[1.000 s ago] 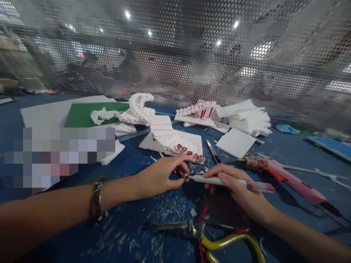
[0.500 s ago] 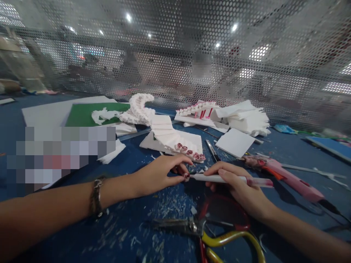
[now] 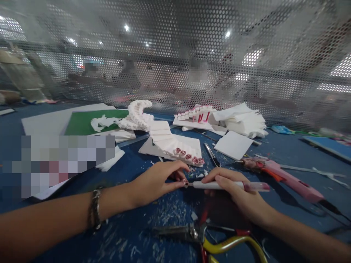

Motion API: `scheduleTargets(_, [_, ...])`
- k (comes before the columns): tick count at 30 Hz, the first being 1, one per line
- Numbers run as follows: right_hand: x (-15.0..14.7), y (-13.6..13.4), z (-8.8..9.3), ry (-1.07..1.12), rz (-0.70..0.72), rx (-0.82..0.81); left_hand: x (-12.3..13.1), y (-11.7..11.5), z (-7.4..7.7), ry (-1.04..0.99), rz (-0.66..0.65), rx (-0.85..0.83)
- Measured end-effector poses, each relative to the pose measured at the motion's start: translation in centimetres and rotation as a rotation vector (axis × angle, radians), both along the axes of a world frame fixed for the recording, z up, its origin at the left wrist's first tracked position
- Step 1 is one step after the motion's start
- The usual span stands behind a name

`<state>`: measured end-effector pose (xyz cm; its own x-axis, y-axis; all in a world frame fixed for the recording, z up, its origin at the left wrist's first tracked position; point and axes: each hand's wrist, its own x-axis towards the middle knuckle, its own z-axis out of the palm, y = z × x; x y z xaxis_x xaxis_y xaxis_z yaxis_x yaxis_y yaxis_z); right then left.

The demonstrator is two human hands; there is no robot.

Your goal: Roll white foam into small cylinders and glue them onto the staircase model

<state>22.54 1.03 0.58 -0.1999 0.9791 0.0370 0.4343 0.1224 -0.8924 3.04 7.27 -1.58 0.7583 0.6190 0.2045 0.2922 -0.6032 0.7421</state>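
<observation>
Between thumb and fingers, my left hand (image 3: 159,179) pinches a tiny white piece with dark red marks (image 3: 185,183). My right hand (image 3: 236,191) grips a white marker pen (image 3: 211,185) with a pinkish-red rear end, its tip touching or very near the piece. Just beyond my hands stands a white foam stair model (image 3: 161,135) on a white base. Several small red-marked pieces (image 3: 188,156) sit in a row along its front edge. Closer to me lie pruning shears (image 3: 197,233) with red and yellow handles.
A pink glue gun (image 3: 293,179) lies at right with its cord. Past my right hand are a utility knife (image 3: 212,154) and a white square sheet (image 3: 233,145). Further back stand a white curved model (image 3: 138,115), another stair model (image 3: 196,115) and a perforated metal screen (image 3: 164,65). White scraps litter the blue table.
The camera view has tilted up slightly, so everything sits lower in the picture. The small piece has turned a little in my left fingers, and the pen stays at it.
</observation>
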Motion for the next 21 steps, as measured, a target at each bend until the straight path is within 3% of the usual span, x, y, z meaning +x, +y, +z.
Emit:
scheduleTargets(11, [0.13,-0.15,0.09,0.012,-0.008,-0.015,0.07,0.06,0.13,0.002,-0.024,0.091])
scheduleTargets(21, [0.16,-0.25,0.08,-0.011,-0.003,-0.003,0.11,0.01,0.19,0.008,-0.018,0.078])
